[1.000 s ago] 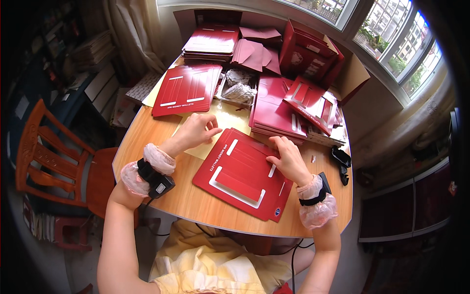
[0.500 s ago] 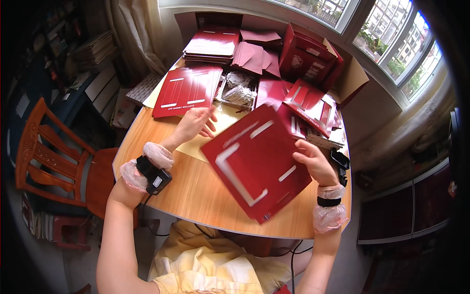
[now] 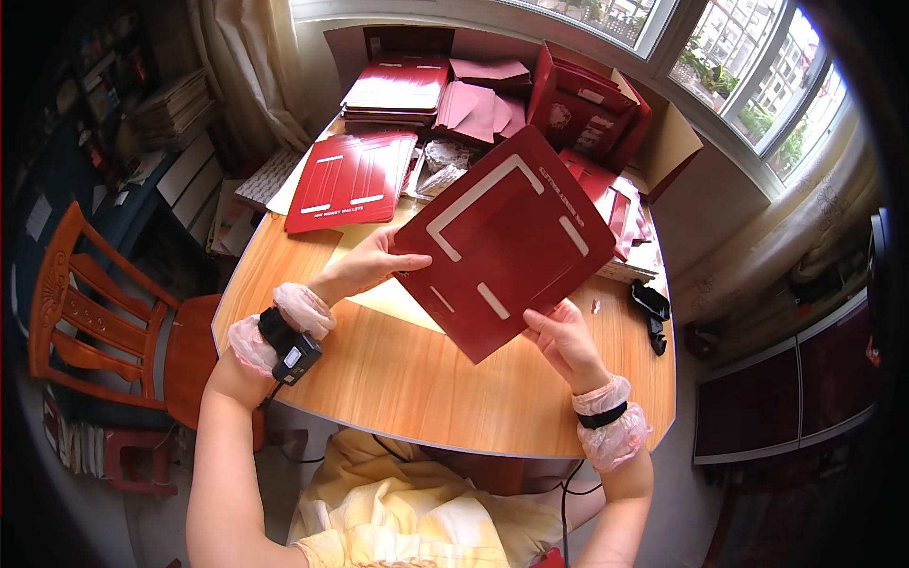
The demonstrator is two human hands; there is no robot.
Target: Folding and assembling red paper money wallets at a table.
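Note:
Tilted above the table, a flat red card (image 3: 511, 241) with white slot-like marks is held between both hands. My left hand (image 3: 371, 265) pinches its left corner, thumb on the face and the other fingers partly behind. At the lower right edge, my right hand (image 3: 566, 343) grips the card with thumb in front; its fingertips are hidden behind. Beyond my left hand lies a fanned stack of similar red cards (image 3: 348, 175). Under the held card, a pale yellow sheet (image 3: 402, 305) rests on the wooden table (image 3: 398, 374).
At the back are another red card stack (image 3: 398, 87), pink paper pieces (image 3: 466, 109), a red box (image 3: 587, 114) and white crumpled material (image 3: 445, 170), partly covered. Black gear (image 3: 650, 305) sits by the right table edge. A wooden chair (image 3: 104, 303) stands at left.
The red card has turned and moved up and away from me. My left hand has taken hold of its left corner, and my right hand now grips the lower right edge.

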